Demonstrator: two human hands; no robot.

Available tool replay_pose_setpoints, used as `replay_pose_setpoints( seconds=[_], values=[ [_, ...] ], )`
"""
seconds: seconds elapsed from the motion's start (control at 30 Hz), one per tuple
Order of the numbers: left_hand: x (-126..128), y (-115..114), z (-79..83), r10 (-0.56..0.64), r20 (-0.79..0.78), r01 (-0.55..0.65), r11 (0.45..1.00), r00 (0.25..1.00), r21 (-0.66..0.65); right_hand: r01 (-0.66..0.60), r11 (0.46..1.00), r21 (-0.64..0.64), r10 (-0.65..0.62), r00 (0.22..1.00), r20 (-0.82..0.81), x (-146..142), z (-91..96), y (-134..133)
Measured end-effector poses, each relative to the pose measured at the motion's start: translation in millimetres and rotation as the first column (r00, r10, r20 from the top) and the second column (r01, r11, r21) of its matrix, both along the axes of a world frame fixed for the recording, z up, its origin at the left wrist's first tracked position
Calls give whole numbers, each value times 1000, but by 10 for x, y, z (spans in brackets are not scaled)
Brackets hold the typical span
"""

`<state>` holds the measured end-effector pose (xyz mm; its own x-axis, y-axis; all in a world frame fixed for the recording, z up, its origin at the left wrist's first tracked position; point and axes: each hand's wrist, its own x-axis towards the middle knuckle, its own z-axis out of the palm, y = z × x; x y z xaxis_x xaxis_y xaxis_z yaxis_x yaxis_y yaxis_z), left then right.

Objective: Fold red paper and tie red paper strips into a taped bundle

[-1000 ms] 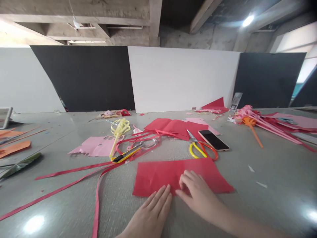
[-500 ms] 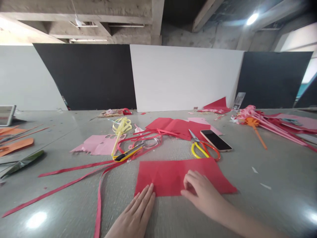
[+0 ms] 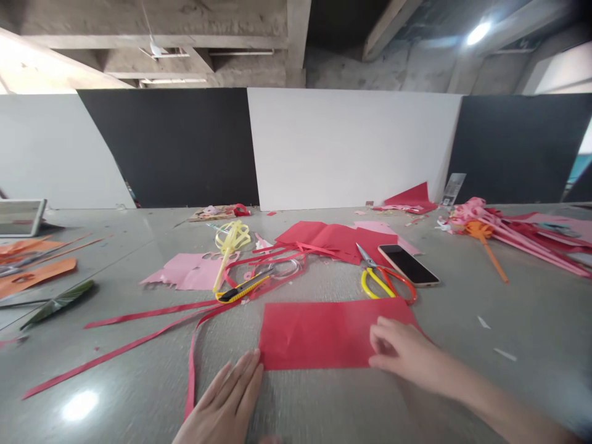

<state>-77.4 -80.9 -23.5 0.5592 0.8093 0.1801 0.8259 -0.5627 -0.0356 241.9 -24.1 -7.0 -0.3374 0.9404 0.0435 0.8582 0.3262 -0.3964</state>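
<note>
Head view: looking over a speckled grey tabletop.
Left hand: lying flat, fingers straight and unclenched, fingertips touching the left edge of the red rectangular paper sheet.
Paper sheet: lying lengthwise between both hands.
Right hand: resting over the sheet's right part, fingers curling toward the thumb; whether pinching paper, cannot tell.
Yellow-and-orange-handled metal scissors: lying beyond the sheet, beside a black-screened phone.
Yellow-and-black utility knife: lying among thin red strips.
</note>
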Motion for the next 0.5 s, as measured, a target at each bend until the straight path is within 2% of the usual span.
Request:
replay_pose_setpoints(
  seconds=[0.13, 0.2, 0.3, 0.4, 0.5],
  values=[
    [132, 192, 323, 169, 63, -167, 985, 984, -37, -9, 1000, 4, 10, 1000, -24, 5, -2, 9],
    [191, 333, 505, 177, 150, -170, 984, 973, -56, -5, 1000, 14, 6, 1000, -21, 5, -30, 13],
    [245, 529, 710, 180, 248, -127, 968, 952, -218, -7, 1000, 19, 7, 1000, -9, 13, -76, 24],
    [331, 642, 768, 148, 318, -26, 934, 936, -357, -13, 999, 35, 13, 1000, -15, 18, -102, 34],
    [532, 670, 671, 89, 354, 88, 887, 931, -454, 5, 999, 45, -4, 1000, -22, 14, -100, 32]
  ],
)
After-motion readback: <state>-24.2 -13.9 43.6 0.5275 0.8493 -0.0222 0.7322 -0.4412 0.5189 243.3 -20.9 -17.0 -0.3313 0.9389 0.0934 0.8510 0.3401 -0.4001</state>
